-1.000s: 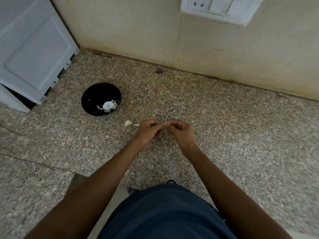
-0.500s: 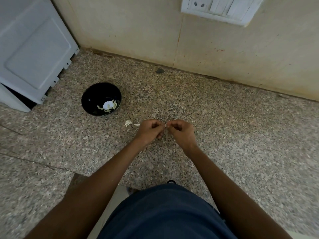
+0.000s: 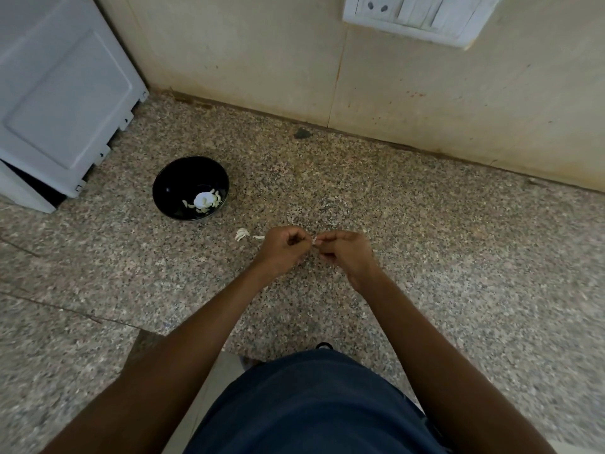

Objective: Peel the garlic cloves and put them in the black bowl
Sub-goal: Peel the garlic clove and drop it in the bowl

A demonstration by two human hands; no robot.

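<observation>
Sitting left of centre on the table [image 3: 425, 257], the black bowl [image 3: 173, 181] holds pale peeled garlic cloves [image 3: 204, 202]; left hand [image 3: 284, 248] and right hand [image 3: 346, 253] together pinch 1 small clove [image 3: 314, 239].

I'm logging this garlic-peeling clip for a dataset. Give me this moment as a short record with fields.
surface: speckled stone counter
left hand: pinches one end of a small garlic clove
right hand: pinches the other end
black bowl: left of the hands, holds pale garlic pieces
garlic scraps: on counter between bowl and left hand
background: wall, switch plate, grey appliance
</observation>
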